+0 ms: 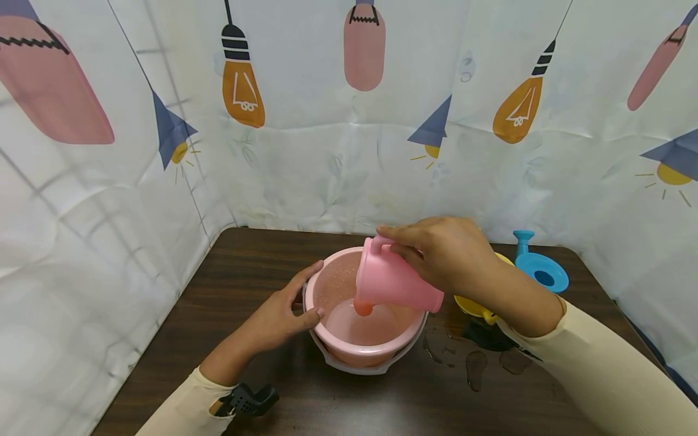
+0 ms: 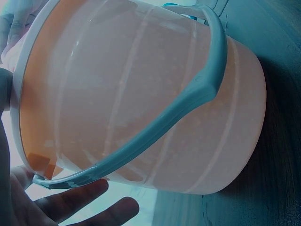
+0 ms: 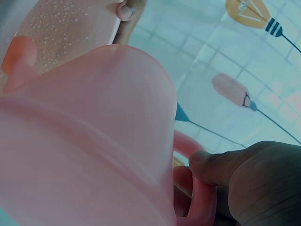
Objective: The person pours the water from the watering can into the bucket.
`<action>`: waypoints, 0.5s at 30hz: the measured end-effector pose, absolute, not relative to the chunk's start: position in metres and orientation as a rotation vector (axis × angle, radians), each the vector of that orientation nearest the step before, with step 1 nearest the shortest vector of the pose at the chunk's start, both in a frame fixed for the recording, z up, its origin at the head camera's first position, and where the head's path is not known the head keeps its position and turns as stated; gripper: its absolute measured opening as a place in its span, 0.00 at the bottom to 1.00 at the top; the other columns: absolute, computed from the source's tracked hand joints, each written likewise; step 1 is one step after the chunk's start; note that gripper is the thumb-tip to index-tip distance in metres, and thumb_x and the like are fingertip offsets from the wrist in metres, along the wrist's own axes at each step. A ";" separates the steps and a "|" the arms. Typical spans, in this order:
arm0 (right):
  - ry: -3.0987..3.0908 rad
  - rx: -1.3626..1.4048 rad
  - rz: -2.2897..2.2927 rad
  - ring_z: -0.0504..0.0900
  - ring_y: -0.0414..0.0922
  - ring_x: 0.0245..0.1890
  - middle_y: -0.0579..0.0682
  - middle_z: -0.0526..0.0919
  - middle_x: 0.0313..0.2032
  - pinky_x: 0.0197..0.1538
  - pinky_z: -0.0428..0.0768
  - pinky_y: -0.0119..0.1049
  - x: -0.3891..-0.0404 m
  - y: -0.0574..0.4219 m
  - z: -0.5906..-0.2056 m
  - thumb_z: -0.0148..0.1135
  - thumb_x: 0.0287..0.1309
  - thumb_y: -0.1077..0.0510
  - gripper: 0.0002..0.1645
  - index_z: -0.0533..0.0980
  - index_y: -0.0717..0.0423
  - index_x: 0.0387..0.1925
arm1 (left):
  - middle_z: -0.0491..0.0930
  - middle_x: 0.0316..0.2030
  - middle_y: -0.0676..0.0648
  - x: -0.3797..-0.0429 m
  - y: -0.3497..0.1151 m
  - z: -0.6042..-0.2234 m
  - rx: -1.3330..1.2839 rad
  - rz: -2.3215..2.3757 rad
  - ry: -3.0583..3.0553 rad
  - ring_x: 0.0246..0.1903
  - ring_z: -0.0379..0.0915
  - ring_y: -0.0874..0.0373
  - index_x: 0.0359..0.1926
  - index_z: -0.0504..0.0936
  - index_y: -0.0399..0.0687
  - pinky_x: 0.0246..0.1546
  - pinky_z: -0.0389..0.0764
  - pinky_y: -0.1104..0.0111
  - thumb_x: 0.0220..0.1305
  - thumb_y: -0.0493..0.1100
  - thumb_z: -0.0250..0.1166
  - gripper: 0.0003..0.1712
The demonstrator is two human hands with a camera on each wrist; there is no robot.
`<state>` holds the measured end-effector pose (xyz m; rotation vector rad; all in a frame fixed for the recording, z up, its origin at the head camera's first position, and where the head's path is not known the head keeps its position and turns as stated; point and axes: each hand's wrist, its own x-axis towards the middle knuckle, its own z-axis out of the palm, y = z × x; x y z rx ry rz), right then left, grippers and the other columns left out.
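Observation:
A pink bucket (image 1: 376,349) stands on the table with its carrying handle (image 2: 155,127) hanging down along the outside. My left hand (image 1: 280,318) holds the bucket's left rim, thumb hooked over the edge and other fingers outside, some spread below the handle's pivot. Over the bucket's mouth, a pink watering can (image 1: 398,278) is tipped on its side. Its short spout with an orange end (image 1: 362,306) points down into the bucket. My right hand (image 1: 444,251) grips the can's looped handle (image 3: 204,197), thumb on top and fingers curled through. Droplets dot the bucket's inner wall.
Right of the bucket stand a blue watering can (image 1: 551,266) and a yellow object (image 1: 469,306), partly covered by my right arm. Small water puddles (image 1: 475,369) lie on the dark wooden table (image 1: 262,260). A lamp-printed white curtain (image 1: 327,169) hangs close behind and on the sides.

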<state>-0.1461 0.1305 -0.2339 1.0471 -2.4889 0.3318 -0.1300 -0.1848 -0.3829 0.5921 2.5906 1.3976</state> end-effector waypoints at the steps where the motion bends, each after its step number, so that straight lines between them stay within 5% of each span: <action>1: -2.489 1.046 0.334 0.83 0.43 0.28 0.45 0.90 0.38 0.23 0.72 0.39 -0.146 0.131 -0.234 0.72 0.61 0.57 0.23 0.84 0.41 0.59 | 0.70 0.68 0.38 -0.130 -0.185 -0.383 0.595 1.398 2.592 0.56 0.79 0.48 0.81 0.52 0.68 0.50 0.80 0.57 0.66 0.57 0.67 0.48; 15: -2.464 1.049 0.384 0.79 0.43 0.25 0.45 0.90 0.38 0.25 0.72 0.39 -0.145 0.138 -0.233 0.72 0.61 0.58 0.23 0.84 0.43 0.58 | 0.70 0.68 0.38 -0.130 -0.185 -0.383 0.597 1.384 2.605 0.56 0.78 0.48 0.81 0.52 0.67 0.51 0.80 0.55 0.66 0.57 0.67 0.48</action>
